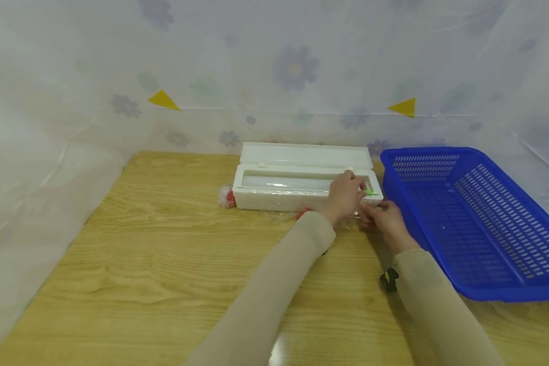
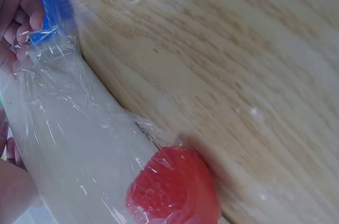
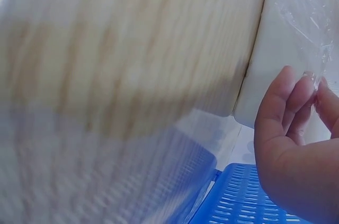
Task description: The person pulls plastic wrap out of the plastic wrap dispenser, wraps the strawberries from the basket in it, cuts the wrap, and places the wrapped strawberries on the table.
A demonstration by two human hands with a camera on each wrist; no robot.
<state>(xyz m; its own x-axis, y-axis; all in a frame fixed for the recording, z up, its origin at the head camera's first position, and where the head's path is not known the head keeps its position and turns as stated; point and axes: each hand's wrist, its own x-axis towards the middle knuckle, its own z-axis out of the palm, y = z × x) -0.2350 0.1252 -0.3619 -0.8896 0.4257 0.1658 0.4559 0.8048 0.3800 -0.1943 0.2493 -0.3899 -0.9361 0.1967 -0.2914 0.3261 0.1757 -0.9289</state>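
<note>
A long white cling film dispenser box (image 1: pixel 281 201) stands at the table's back with its lid (image 1: pixel 306 155) raised. My left hand (image 1: pixel 345 194) reaches over its right end, fingers curled at a small green slide cutter (image 1: pixel 369 192); fingertip contact is partly hidden. At the front right corner, my right hand (image 1: pixel 385 219) pinches the edge of clear cling film (image 2: pixel 53 60) that hangs over the box's front. In the left wrist view, a red, dimpled, strawberry-like piece (image 2: pixel 172 189) lies under film against the box. Another film-wrapped red piece (image 1: pixel 230 199) sits by the left end.
To the right stands a large blue plastic basket (image 1: pixel 432 244) with slotted walls, close to the box and right forearm. The wooden table (image 1: pixel 164 264) extends to the left and front. A flowered white curtain (image 1: pixel 256 76) with yellow triangles hangs behind.
</note>
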